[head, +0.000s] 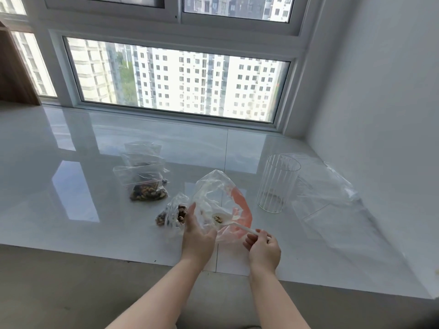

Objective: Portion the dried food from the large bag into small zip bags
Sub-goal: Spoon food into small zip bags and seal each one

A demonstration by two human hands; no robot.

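Note:
The large clear bag, with an orange patch on its right side, stands crumpled on the white sill. My right hand pinches the handle of a white plastic spoon; its bowl is inside the large bag and carries a little brown dried food. My left hand holds the large bag's left edge together with a small zip bag that has dried food in it. A stack of small zip bags, the front one filled, lies behind to the left.
A ribbed clear glass cylinder stands to the right of the large bag. A big flat sheet of clear plastic lies beyond it toward the right wall. The window runs along the back of the sill.

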